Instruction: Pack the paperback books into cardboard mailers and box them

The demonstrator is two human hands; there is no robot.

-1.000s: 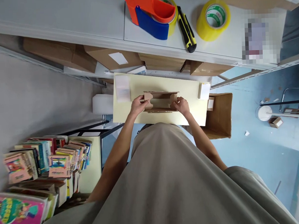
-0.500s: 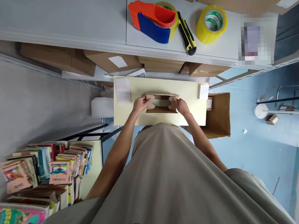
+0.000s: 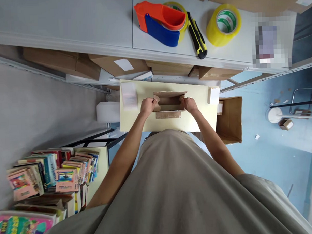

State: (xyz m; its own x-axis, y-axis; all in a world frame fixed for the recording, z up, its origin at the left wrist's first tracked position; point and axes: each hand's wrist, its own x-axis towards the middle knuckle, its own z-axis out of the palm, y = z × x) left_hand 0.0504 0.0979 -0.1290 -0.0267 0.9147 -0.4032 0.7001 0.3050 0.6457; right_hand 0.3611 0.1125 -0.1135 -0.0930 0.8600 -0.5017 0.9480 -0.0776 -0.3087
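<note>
A small brown cardboard box (image 3: 170, 95) with its long side open is held between my two hands over the pale yellow tabletop (image 3: 202, 118). My left hand (image 3: 148, 106) pinches the box at its left end, by the short flap. At the opposite end, my right hand (image 3: 190, 104) grips the right short flap with closed fingers. The box is tilted, and a strip of its outer side with shiny tape shows below the near edge. To the left lies a sheet of printed paper (image 3: 129, 95); a small stack of white cards (image 3: 213, 95) sits to the right.
On the grey shelf (image 3: 78, 20) lie an orange and blue tape dispenser (image 3: 160, 23), a yellow and black utility knife (image 3: 197, 37) and a yellow tape roll (image 3: 223, 25). A large open carton (image 3: 229, 119) stands right of the table. Several books (image 3: 66, 180) are stacked lower left.
The box has tipped and shifted slightly away from my body; its taped outer side now shows. Both hands have kept their hold on its ends.
</note>
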